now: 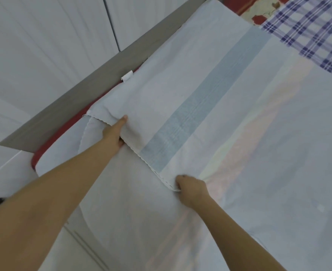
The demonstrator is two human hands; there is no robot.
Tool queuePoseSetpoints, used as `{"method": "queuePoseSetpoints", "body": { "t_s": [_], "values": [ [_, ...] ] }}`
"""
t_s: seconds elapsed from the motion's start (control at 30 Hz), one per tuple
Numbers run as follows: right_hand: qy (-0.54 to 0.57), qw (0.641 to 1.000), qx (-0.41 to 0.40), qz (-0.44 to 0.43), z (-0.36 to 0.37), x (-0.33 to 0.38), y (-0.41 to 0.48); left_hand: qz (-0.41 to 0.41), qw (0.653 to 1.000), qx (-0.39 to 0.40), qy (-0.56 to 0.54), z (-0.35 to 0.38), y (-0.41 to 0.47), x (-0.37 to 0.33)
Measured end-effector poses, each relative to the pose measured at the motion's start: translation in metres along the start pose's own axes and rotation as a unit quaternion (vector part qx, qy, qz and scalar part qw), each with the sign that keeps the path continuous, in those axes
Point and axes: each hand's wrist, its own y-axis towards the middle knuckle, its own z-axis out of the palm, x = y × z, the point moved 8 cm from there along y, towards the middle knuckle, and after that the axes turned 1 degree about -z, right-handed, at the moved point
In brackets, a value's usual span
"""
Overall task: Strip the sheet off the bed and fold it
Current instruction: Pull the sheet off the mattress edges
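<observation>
A pale white sheet (pixel 180 98) with a light blue band (pixel 200 106) lies spread over the bed, one layer folded over another. Its scalloped edge runs diagonally between my two hands. My left hand (pixel 115 133) grips that edge near the bed's left side, thumb on top and fingers tucked under the fabric. My right hand (pixel 190 185) pinches the same edge lower down, close to the end of the blue band. A faint pink stripe (pixel 249 145) shows through the sheet at the right.
A grey bed rail (pixel 79 94) runs along the left, with a red mattress edge (pixel 57 137) beneath the sheet. White cupboard doors (pixel 43 45) stand behind the rail. A blue-checked cloth (pixel 314 28) lies at the top right of the bed.
</observation>
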Motion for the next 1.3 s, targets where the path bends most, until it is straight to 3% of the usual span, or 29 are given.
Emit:
{"method": "queuePoseSetpoints", "body": {
  "t_s": [0.1, 0.17, 0.37, 0.43, 0.5, 0.6, 0.7, 0.8, 0.9, 1.03, 1.17, 1.27, 1.3],
  "values": [
    [0.016, 0.999, -0.046, -0.003, 0.001, -0.002, -0.005, -0.073, 0.990, 0.122, 0.013, 0.031, -0.022, 0.029],
    [0.053, 0.994, -0.093, -0.007, -0.001, -0.003, -0.011, -0.102, 0.982, 0.159, 0.014, 0.046, -0.036, 0.049],
    [0.123, 0.971, -0.205, -0.011, -0.012, -0.009, -0.033, -0.007, 0.999, -0.019, 0.032, 0.026, -0.023, 0.051],
    [0.095, 0.970, -0.223, -0.009, -0.011, -0.007, -0.038, 0.032, 0.997, -0.042, 0.050, 0.017, -0.019, 0.039],
    [0.031, 0.968, -0.245, 0.046, -0.007, -0.015, -0.041, 0.071, 0.994, -0.046, 0.066, 0.012, -0.019, 0.028],
    [-0.042, 0.958, -0.233, 0.160, 0.006, -0.039, -0.048, 0.072, 0.991, -0.055, 0.095, 0.004, -0.022, 0.029],
    [-0.054, 0.950, -0.233, 0.202, 0.016, -0.059, -0.059, 0.047, 0.991, -0.044, 0.117, 0.005, -0.031, 0.043],
    [-0.057, 0.943, -0.252, 0.210, 0.017, -0.065, -0.071, -0.020, 0.996, 0.057, 0.061, 0.028, -0.061, 0.075],
    [-0.029, 0.949, -0.228, 0.217, 0.021, -0.070, -0.081, -0.066, 0.988, 0.122, 0.071, 0.044, -0.094, 0.126],
    [0.022, 0.979, -0.135, 0.150, 0.018, -0.068, -0.088, -0.031, 0.994, 0.096, 0.051, 0.046, -0.108, 0.139],
    [0.002, 0.979, -0.201, 0.042, 0.001, -0.050, -0.105, -0.006, 0.997, 0.064, 0.052, 0.030, -0.105, 0.139],
    [0.017, 0.992, -0.114, 0.053, 0.055, -0.062, -0.106, 0.018, 0.996, -0.005, 0.083, 0.020, -0.109, 0.151],
    [0.055, 0.989, -0.122, 0.060, 0.068, -0.066, -0.108, 0.020, 0.998, -0.022, 0.063, 0.021, -0.111, 0.155]
  ]
}}
